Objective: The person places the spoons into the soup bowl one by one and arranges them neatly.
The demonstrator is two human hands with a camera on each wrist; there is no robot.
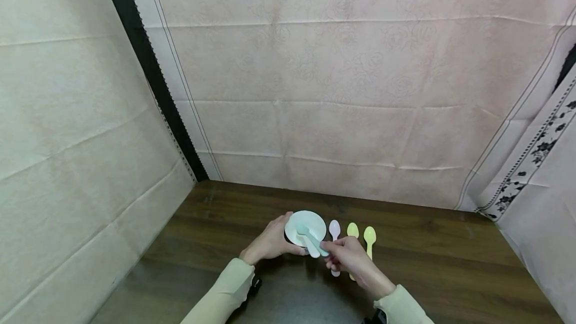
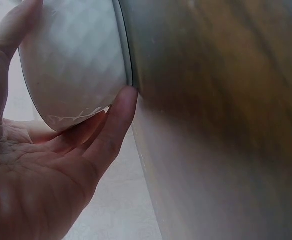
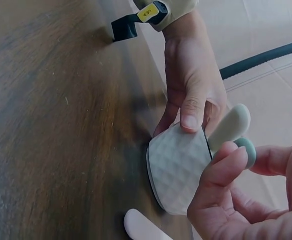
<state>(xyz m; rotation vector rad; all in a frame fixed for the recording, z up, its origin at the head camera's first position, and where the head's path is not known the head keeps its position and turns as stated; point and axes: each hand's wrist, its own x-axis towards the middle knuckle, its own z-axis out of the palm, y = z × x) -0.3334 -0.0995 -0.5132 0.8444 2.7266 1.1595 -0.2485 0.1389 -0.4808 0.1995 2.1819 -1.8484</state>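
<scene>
A person's left hand grips a white bowl near the table's back edge, nearer the left corner; the right hand pinches the handle of a teal spoon whose head is inside. A pale spoon juts over the rim. A lilac spoon and two yellow spoons lie to the bowl's right, heads toward that edge

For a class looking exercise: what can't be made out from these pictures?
Head view: middle of the lilac spoon, behind the right hand.
Head view: lower end of the rightmost yellow spoon, behind that hand.
Left wrist: part of the white bowl, cut off by the top edge.
Right wrist: that bowl's inside, hidden by its wall.
</scene>
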